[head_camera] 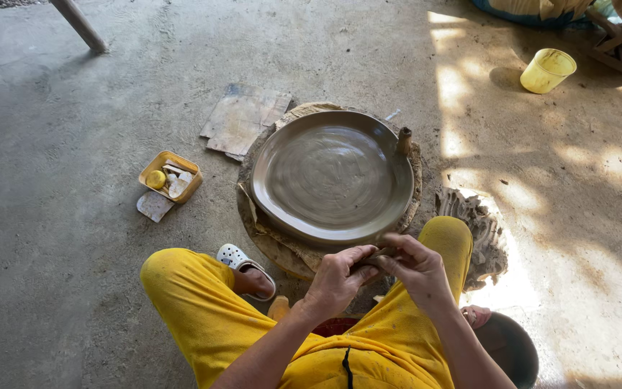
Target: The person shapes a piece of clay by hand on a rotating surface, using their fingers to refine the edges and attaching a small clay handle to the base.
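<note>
Left hand (336,279) and right hand (417,268) curled together around a small lump of clay (379,255), fingers pinching it just below the near rim of the wet clay dish (331,176). Forearms angled inward, wrists bent.

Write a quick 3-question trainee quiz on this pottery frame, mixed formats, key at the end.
1. True or false: the small clay spout stands on the far right rim of the wet clay dish.
2. Multiple choice: what sits in the yellow tray on the floor? A) a round yellow object and some pale pieces B) a brush C) nothing visible
3. Short answer: what do the left hand and right hand hold between them, and where?

Key
1. True.
2. A.
3. A small dark lump of clay, pinched between both hands at the near edge of the dish.
</note>
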